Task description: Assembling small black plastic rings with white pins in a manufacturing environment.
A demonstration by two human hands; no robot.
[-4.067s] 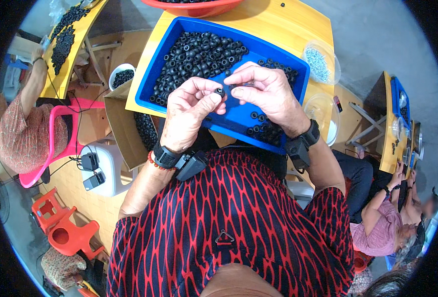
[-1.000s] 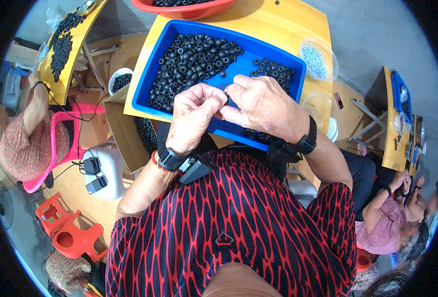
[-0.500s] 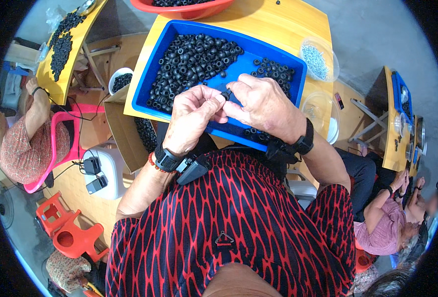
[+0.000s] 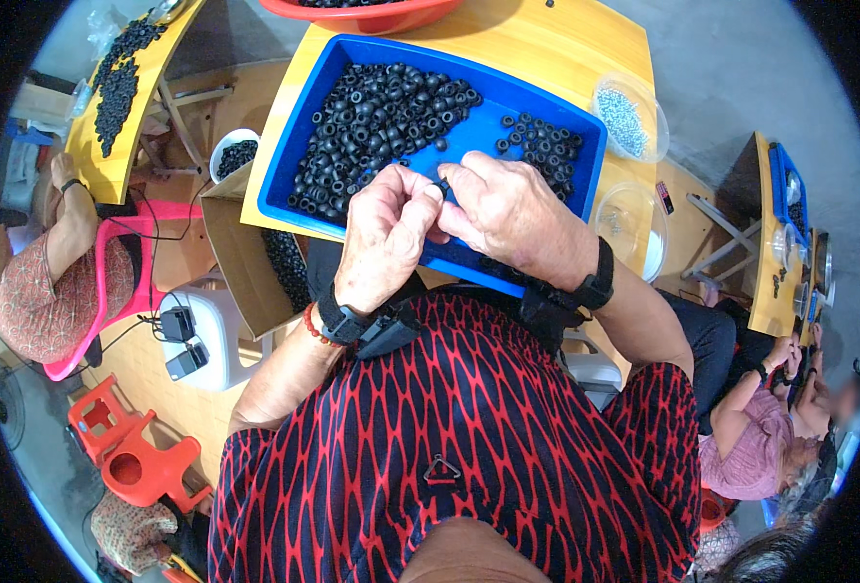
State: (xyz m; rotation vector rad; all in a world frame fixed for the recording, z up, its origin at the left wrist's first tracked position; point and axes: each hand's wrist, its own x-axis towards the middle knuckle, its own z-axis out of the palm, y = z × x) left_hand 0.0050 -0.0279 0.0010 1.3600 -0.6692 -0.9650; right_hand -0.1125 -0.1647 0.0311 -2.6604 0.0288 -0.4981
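Observation:
Both my hands meet over the near side of a blue tray (image 4: 495, 92). Thumb and fingers of my left hand (image 4: 387, 219) pinch a small black ring-shaped part (image 4: 441, 187), mostly covered by the fingertips. My right hand (image 4: 522, 214) has its fingers closed at the same part from the other side; anything else in them is hidden. Beyond my left hand, a large heap of black ring-shaped parts (image 4: 376, 117) fills the left of the tray. A smaller group of black parts (image 4: 541, 146) lies at the tray's right, beside my right hand.
A clear tub of small pale-blue pieces (image 4: 621, 121) and another clear container (image 4: 624, 233) stand right of the tray on the yellow table (image 4: 585, 44). A red basin (image 4: 391, 15) sits behind. Left are a cardboard box (image 4: 240, 253) and a white bucket (image 4: 231, 146). Other people sit at tables either side.
My fingertips have drawn closer around the small black part, so less of it shows. The hands have otherwise kept nearly the same place.

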